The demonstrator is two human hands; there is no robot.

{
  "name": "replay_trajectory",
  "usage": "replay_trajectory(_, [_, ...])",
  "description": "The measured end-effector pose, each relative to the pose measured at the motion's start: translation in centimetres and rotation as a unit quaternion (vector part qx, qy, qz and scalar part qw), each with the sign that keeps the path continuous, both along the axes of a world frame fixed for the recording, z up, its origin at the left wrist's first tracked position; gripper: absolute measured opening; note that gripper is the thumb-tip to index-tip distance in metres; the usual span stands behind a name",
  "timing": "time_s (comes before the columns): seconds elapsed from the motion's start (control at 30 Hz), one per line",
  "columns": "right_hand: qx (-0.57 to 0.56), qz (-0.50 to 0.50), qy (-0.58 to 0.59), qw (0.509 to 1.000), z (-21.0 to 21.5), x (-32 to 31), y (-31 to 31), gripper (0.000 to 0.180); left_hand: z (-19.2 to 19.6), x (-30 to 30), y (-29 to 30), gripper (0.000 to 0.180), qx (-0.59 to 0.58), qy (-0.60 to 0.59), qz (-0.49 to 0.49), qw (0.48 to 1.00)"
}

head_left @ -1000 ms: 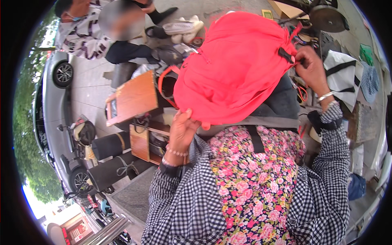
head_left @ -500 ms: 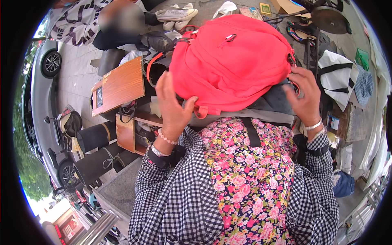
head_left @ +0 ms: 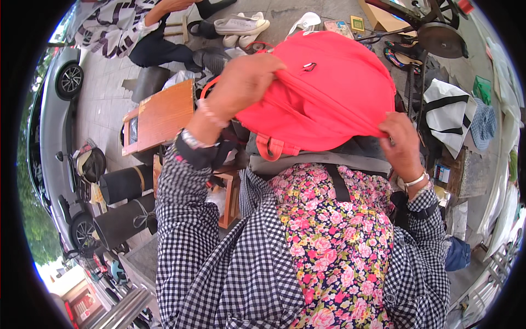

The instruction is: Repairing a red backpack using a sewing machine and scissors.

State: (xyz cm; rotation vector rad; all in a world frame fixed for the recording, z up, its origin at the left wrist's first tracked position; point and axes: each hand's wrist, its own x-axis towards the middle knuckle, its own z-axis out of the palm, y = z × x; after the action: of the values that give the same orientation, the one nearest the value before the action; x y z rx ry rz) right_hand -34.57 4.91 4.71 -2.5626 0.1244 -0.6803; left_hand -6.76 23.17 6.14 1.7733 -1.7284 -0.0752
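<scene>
A bright red backpack (head_left: 334,82) lies across my lap, over grey and dark cloth. My left hand (head_left: 246,82) is closed on its upper left edge, fingertips folded over the fabric. At its lower right edge my right hand (head_left: 402,145) pinches the cloth between thumb and fingers. A long fold in the fabric runs between the two hands. One strap loop (head_left: 269,147) hangs from the backpack's lower left side. My floral apron (head_left: 334,236) is just below the bag.
Left stand a wooden drawer box (head_left: 167,115) and dark rolls (head_left: 123,183). Pale shoes (head_left: 241,24) and another person's arm (head_left: 164,8) are beyond. A hand-cranked machine (head_left: 441,35) stands far right, above a white bag with black straps (head_left: 449,112). A grey car (head_left: 60,148) is parked at far left.
Both hands were apart from the backpack's fabric or just at its sides, fingers spread; now both grip it. My left hand rose to the upper left edge, and the bag's front is pulled taut.
</scene>
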Motion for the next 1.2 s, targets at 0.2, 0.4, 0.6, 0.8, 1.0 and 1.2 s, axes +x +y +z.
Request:
replay_trajectory(0.2, [0.181, -0.061, -0.017, 0.981, 1.0, 1.2, -2.7, 0.021, 4.6, 0.1, -1.2, 0.022, 0.077, 0.085, 0.007, 0.993])
replay_trajectory(0.4, [0.445, -0.006, -0.057, 0.894, 2.5, 2.8, -5.5, 0.018, 7.1, 0.8, -1.5, 0.022, 0.116, 0.230, -0.009, 0.966])
replay_trajectory(0.6, [0.547, 0.031, 0.111, 0.829, 1.1, 3.4, -7.3, 0.037, 4.0, 0.2, -1.6, 0.022, 0.124, 0.439, -0.027, 0.890])
replay_trajectory(0.8, [0.291, 0.052, 0.084, 0.952, 6.7, 5.4, -1.5, 0.073, 4.0, -0.5, -1.4, 0.018, 0.130, 0.335, -0.053, 0.932])
replay_trajectory(1.0, [0.262, 0.112, 0.219, 0.933, 4.1, 10.0, 1.5, 0.072, 4.3, -1.0, -2.5, 0.037, 0.149, 0.319, -0.115, 0.929])
replay_trajectory(1.2, [0.648, 0.112, 0.269, 0.704, 3.2, 10.8, 0.2, 0.049, 3.0, -1.1, -1.0, 0.070, 0.112, 0.107, -0.079, 0.985])
